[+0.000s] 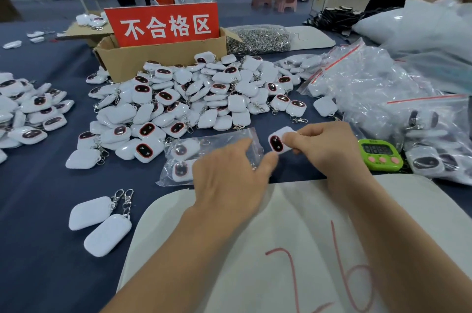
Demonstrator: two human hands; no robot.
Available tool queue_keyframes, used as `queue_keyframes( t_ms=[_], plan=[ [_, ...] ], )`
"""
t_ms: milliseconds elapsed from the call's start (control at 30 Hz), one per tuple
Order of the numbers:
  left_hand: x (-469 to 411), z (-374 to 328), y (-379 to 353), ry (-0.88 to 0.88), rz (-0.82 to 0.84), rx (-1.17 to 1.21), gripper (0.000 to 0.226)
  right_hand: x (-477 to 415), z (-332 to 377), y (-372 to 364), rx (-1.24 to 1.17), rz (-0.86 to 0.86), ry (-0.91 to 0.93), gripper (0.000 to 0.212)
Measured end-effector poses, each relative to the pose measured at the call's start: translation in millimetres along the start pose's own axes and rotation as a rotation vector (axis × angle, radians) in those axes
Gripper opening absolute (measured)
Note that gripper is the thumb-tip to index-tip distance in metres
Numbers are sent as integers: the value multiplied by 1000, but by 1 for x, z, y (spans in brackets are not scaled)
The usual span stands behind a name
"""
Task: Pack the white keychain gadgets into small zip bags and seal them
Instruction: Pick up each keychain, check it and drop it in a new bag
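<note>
My right hand pinches a white keychain gadget with a dark oval face, just off the blue table. My left hand lies on small clear zip bags, fingers spread and fairly straight; its thumb reaches toward the held gadget. Two bagged gadgets show beside that hand. A big heap of loose white gadgets lies behind, and two more gadgets with clips lie at the near left.
A cardboard box with a red sign stands at the back. Clear bags of packed gadgets pile up on the right, next to a green timer. Metal clips heap behind. A white board lies nearest me.
</note>
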State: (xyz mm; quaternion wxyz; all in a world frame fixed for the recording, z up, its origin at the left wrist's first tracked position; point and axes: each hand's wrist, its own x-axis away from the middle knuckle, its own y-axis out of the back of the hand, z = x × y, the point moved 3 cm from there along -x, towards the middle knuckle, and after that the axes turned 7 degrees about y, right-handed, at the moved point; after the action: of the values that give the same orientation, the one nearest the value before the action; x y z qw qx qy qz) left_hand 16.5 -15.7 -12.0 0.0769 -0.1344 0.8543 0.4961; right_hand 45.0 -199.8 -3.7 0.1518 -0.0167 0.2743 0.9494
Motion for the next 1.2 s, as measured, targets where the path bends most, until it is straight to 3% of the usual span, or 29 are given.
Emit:
queue_keyframes(
  t_ms=[100,200,333,500,700,767,867,967,1067,1133,1200],
  plan=[
    [0,-7,-8,-27,96,-54,47,2,2,-4,-6,9,-15,10],
    [-2,-5,-8,-46,158,10,71,2,3,-11,-22,26,-9,12],
    [-3,-3,-2,-40,137,188,62,3,5,-20,-90,71,15,17],
    [-4,-2,0,-35,109,250,56,6,8,-30,-109,103,61,24],
    [-1,-6,8,-71,60,281,62,15,12,-44,11,228,94,17],
    [1,-9,11,-101,52,330,64,18,15,-49,-37,311,116,28],
    [4,-9,16,-130,-30,347,63,16,20,-46,-242,403,96,25],
    [4,-6,17,-100,-92,361,65,9,16,-35,-195,303,141,34],
    [4,-6,21,-116,-225,429,59,15,19,-43,-159,472,235,50],
    [1,-2,30,-124,-391,520,51,7,18,-38,-309,308,204,51],
    [-7,12,42,-73,-546,603,47,-5,11,-28,-419,76,128,38]
  ],
)
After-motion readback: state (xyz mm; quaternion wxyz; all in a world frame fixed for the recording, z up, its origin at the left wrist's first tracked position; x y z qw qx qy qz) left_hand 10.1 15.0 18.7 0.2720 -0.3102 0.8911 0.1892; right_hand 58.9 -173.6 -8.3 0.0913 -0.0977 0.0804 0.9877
